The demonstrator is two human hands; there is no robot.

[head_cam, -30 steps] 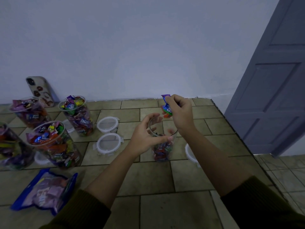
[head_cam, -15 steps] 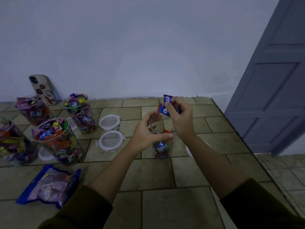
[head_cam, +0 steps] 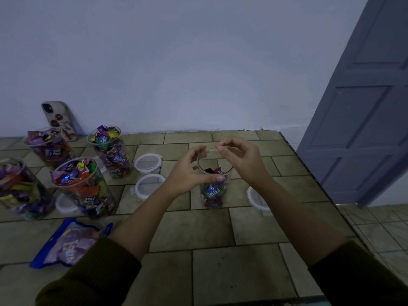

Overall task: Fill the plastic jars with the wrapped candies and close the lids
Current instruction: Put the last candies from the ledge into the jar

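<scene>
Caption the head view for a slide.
Left hand grips a partly filled candy jar; right hand hovers empty over its rim.

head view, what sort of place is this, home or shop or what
Most likely a room in a home, though that is a guess: a tiled surface meets a plain painted wall, a panelled door stands at the right, and a phone leans against the wall.

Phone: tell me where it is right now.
In the head view, the phone leans against the wall at the far left, just behind the back-left filled jar.
</scene>
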